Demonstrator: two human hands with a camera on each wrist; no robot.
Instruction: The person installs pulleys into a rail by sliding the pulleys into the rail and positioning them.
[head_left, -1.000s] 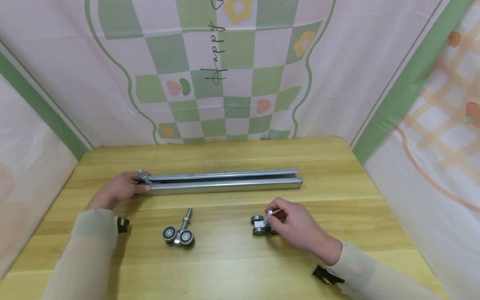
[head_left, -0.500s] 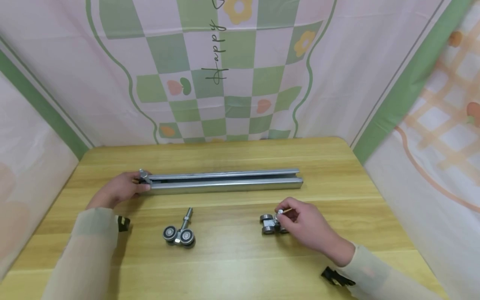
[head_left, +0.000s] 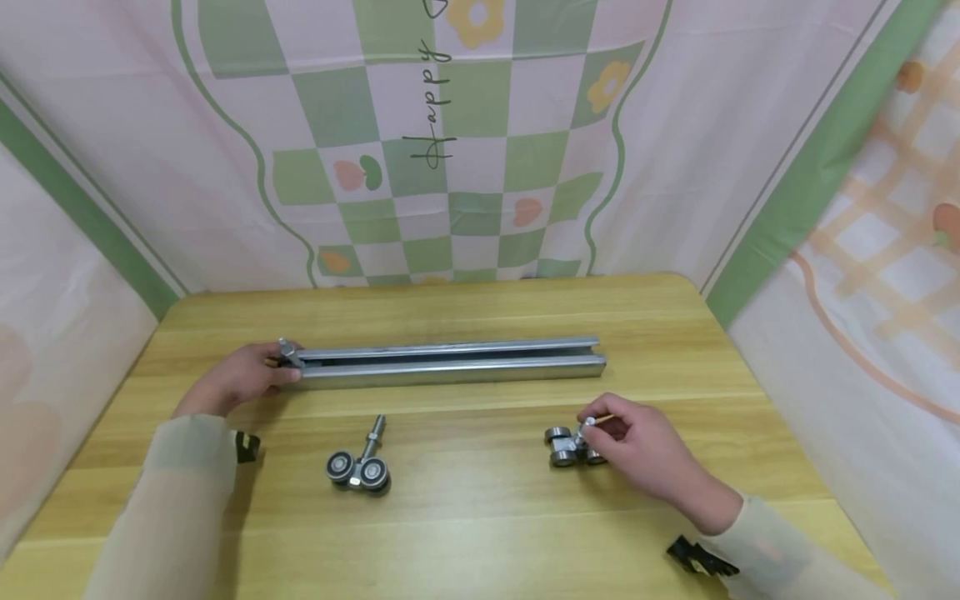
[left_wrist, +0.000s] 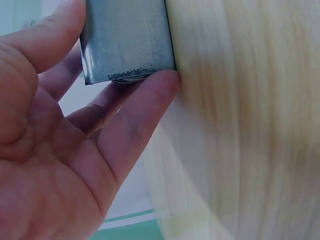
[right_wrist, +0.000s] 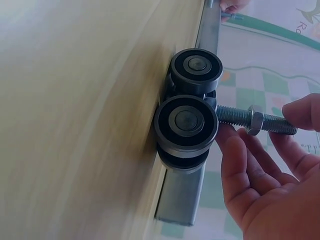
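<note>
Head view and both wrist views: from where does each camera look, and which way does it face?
Head: worn on the head, facing forward and down at the table; the left hand, right hand and sleeves show.
Left wrist: worn there, facing one end of the rail; only the left hand shows.
Right wrist: worn there, facing the held roller trolley; the right hand and part of the left hand show.
Shared by head and right wrist: rail and held roller trolley.
</note>
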